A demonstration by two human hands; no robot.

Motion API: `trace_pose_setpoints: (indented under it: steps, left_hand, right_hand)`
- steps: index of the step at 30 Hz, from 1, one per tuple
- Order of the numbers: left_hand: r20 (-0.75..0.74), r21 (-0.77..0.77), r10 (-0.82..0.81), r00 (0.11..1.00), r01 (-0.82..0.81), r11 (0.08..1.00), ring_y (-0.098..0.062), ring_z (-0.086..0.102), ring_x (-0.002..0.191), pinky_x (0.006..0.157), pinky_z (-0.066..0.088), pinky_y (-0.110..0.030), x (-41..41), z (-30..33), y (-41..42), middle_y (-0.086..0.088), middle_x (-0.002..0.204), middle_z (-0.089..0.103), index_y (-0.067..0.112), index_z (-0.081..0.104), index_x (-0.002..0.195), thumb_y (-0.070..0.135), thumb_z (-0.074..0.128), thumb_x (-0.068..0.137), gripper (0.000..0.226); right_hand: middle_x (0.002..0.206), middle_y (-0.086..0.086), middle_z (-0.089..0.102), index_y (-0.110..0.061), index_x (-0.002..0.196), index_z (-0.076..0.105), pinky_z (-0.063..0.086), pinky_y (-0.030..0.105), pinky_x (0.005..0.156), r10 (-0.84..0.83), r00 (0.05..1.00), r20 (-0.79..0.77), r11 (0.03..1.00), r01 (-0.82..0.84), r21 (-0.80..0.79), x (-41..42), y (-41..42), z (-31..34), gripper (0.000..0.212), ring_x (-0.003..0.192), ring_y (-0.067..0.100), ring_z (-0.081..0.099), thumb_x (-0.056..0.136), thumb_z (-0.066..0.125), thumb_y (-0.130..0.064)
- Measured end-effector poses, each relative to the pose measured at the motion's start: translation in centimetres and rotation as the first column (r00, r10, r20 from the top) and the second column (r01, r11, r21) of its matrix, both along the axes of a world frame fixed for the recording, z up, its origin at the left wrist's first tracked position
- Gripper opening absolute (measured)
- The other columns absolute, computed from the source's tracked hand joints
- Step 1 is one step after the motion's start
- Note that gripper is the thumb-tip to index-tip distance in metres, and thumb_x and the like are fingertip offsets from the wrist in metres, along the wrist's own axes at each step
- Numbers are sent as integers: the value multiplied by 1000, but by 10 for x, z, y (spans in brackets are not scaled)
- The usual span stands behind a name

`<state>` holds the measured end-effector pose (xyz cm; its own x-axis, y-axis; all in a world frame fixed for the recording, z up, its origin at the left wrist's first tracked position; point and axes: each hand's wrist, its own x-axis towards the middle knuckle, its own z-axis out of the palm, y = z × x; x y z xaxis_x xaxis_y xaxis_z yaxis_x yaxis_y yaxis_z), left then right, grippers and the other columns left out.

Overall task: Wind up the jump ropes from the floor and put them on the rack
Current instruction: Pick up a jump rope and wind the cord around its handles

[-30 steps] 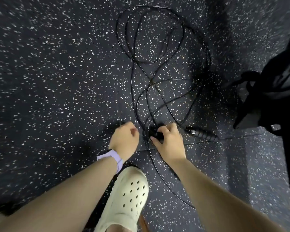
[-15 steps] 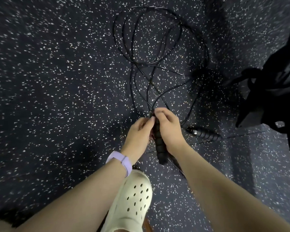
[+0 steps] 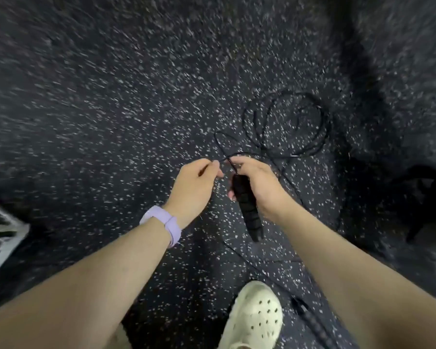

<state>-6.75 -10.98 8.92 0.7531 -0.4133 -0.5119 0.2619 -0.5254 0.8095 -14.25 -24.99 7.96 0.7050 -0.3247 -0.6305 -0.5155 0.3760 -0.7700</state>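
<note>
The right hand (image 3: 256, 182) is wrapped round a black handle (image 3: 247, 207), which hangs tilted, its lower end free above the floor (image 3: 111, 122). Just beside it the left hand (image 3: 194, 182), a lilac band (image 3: 165, 224) on its wrist, pinches the rope (image 3: 285, 127) where it leaves the handle. Beyond both hands the rope lies on the floor in loose loops. A cream clog (image 3: 256, 318) stands nearest.

No legible text anywhere (frame motion-blurred)
</note>
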Motion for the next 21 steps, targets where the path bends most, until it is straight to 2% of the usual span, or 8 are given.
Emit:
trace_pose_setpoints:
  steps: [3,7,10,13,15,17,19,21]
  left_hand:
    - [64,-1,50,997,-50,999,-13,35,46,51,28,-30,29,59,31,10,48,39,18,68,82,36,50,106,35]
    - [117,-25,146,982,-144,989,-18,38,55,57,30,-33,51,138,69,-1,55,41,24,70,77,37,50,106,37]
    - [143,-54,176,974,-170,984,-19,36,53,56,27,-33,56,194,95,0,56,40,25,71,74,36,51,105,38]
    - [123,-120,257,959,-242,963,-13,35,46,52,25,-30,48,259,127,11,48,40,19,70,82,29,54,104,29]
    - [114,-177,323,940,-301,937,-10,37,47,51,29,-29,36,292,148,11,51,42,16,69,88,22,55,103,21]
    - [109,-232,364,925,-332,914,-13,42,54,52,34,-24,20,313,166,5,60,47,14,71,98,19,54,103,19]
    - [78,-276,384,920,-350,895,-14,46,57,56,35,-26,2,321,179,4,63,51,15,72,107,21,52,105,21]
    - [36,-326,389,921,-357,875,-13,50,60,62,36,-30,-17,321,187,6,65,56,21,72,114,21,48,107,24]
  right_hand:
    - [74,21,58,-16,119,66,52,32,53,188,981,48,982,-186,-41,37,15,55,40,54,29,58,97,37,-1]
    - [68,16,54,-8,118,66,41,32,52,330,941,74,944,-328,-41,67,31,141,41,53,26,50,96,33,1]
    - [66,9,55,-8,111,72,44,32,52,471,881,41,864,-452,-220,68,37,201,31,53,24,51,103,43,-9]
    - [67,6,54,-9,99,75,44,36,56,578,816,-16,737,-530,-418,51,47,265,24,56,23,52,104,54,-18]
    - [65,6,55,-5,98,74,44,35,56,599,801,-22,695,-533,-482,35,56,303,22,57,23,52,103,58,-18]
    - [65,6,55,-4,97,73,45,31,51,548,836,17,747,-481,-459,19,69,329,21,55,22,53,104,57,-17]
    - [65,6,55,-6,96,71,45,28,48,442,893,83,860,-395,-323,1,88,347,19,52,20,52,104,56,-15]
    - [66,5,55,-7,99,69,47,28,48,346,927,144,933,-323,-160,-15,107,358,18,53,18,51,104,54,-14]
